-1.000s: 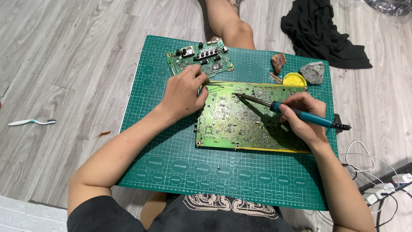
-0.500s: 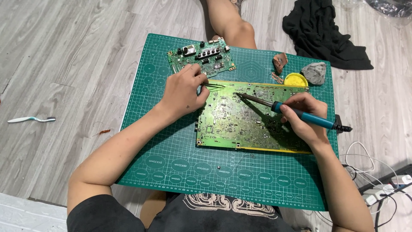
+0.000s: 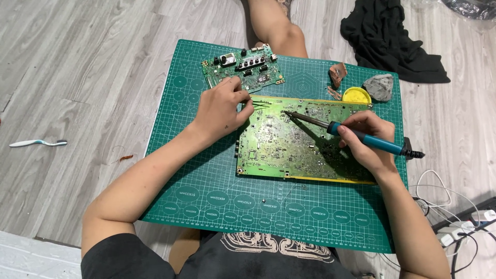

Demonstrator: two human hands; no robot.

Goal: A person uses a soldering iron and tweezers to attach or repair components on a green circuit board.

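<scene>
A large green circuit board (image 3: 289, 144) lies flat on a green cutting mat (image 3: 206, 186). My right hand (image 3: 367, 144) grips a blue-handled soldering iron (image 3: 361, 137), whose dark tip rests on the board's upper middle. My left hand (image 3: 222, 108) holds thin tweezers (image 3: 257, 105) at the board's upper left corner, their points aimed right toward the iron's tip. A smaller green circuit board (image 3: 243, 70) with black connectors sits on the mat just beyond my left hand.
A yellow round tin (image 3: 356, 95), a grey sponge-like lump (image 3: 380, 87) and brown scraps (image 3: 338, 75) sit at the mat's far right. Black cloth (image 3: 387, 41) lies beyond. A toothbrush (image 3: 39, 143) lies on the wooden floor at left. White cables and a power strip (image 3: 465, 222) are at right.
My left hand has shifted slightly toward the board's upper left corner with the tweezers. The soldering iron and right hand stay in nearly the same spot.
</scene>
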